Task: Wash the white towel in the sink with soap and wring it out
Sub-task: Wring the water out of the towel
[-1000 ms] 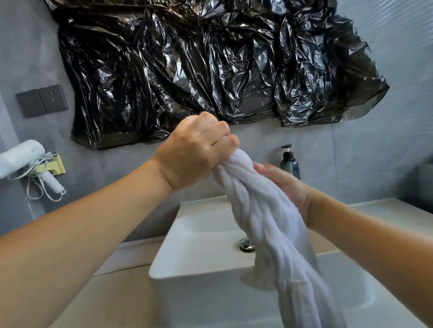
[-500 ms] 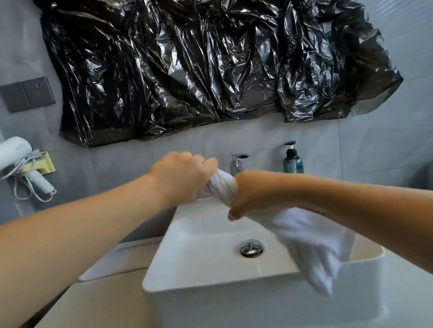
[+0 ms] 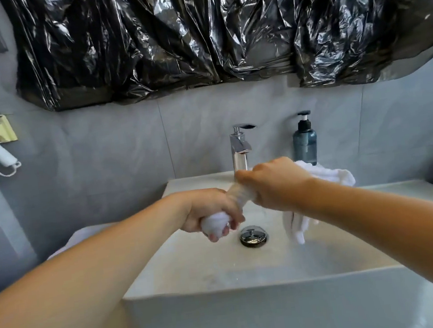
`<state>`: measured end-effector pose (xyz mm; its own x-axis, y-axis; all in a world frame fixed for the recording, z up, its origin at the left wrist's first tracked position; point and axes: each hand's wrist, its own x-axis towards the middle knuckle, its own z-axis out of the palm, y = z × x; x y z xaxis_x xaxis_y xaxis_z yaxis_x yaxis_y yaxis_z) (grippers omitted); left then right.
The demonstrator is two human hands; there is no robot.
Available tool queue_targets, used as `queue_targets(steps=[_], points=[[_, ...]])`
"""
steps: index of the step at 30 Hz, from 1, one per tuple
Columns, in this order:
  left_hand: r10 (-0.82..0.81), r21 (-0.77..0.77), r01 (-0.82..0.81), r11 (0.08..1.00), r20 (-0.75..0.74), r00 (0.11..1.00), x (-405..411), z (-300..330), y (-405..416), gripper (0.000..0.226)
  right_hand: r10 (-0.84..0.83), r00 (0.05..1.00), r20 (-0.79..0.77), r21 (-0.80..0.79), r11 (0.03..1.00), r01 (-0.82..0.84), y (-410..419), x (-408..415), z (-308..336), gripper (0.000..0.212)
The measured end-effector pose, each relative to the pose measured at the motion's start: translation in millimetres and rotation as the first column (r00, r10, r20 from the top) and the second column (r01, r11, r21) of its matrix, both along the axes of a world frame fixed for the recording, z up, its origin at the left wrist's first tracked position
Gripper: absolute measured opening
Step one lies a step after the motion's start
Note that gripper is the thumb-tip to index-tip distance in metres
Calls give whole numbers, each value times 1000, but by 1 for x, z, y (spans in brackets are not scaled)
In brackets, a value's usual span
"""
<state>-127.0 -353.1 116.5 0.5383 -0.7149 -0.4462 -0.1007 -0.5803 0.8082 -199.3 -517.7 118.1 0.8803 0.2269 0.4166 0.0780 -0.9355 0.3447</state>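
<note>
Nearest the camera, the sink (image 3: 253, 310) presents a thick, square-edged white basin wall, smooth and glossy, with a shallow film of water on its floor and a polished metal drain stopper (image 3: 253, 236) at centre. Above the basin, the white towel (image 3: 241, 194) is held clear of the floor, twisted into a tight rope between both hands. The left hand (image 3: 211, 213) has its fingers curled round the bunched near-left end; the right hand (image 3: 274, 184) is closed round the rope further right, with loose ends spilling out behind it and hanging below the wrist. The fabric appears soft, looped terry, ridged where twisted. Judged from this, washing is finished or nearly so, and the wringing step is in progress; what remains is to complete the squeeze and release the towel. No suds are visible, so whether soap has been applied cannot be confirmed. At the far rim stand a chrome faucet (image 3: 240, 147), angular and mirror-bright, with no water running, and to its right a translucent blue-grey soap bottle (image 3: 305, 141) with a black pump. Crinkled black plastic sheeting (image 3: 195, 31) covers the grey wall beyond.
</note>
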Motion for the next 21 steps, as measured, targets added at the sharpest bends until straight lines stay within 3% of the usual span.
queue_targets(steps=[2,4,6,7,8,9,11,13,15,17,21], points=[[47,-167,-57,984,-62,997,0,0,6,36,-86,986,-142,161,981,109,-5,1,4,18],[196,-438,-203,876,-62,979,-1,-2,18,62,-81,953,-292,410,890,201,-16,1,9,15],[315,-685,-159,711,107,943,-12,-8,32,68,-7,931,-364,635,730,254,-25,-3,13,15],[335,-744,-9,669,291,896,-19,-13,37,66,42,924,-379,726,633,269,-27,-5,17,14],[341,-723,181,667,512,789,-24,-17,40,64,97,914,-393,794,538,284,-26,-7,21,16],[351,-628,344,698,719,600,-25,-22,42,65,160,896,-414,835,460,303,-25,-9,25,19],[332,-342,480,808,937,109,-16,-26,42,69,302,832,-466,864,360,353,-22,-12,33,22],[273,-147,407,902,922,-273,-4,-19,39,72,423,753,-504,861,312,401,-22,-14,39,18],[243,-103,262,960,773,-587,6,-5,32,69,499,680,-537,843,306,442,-20,-17,44,17],[220,-103,200,974,621,-752,14,11,24,56,572,597,-563,821,300,486,-17,-18,45,21],[283,-5,340,941,565,-775,15,46,1,22,677,503,-538,795,208,570,-14,-16,46,31]])
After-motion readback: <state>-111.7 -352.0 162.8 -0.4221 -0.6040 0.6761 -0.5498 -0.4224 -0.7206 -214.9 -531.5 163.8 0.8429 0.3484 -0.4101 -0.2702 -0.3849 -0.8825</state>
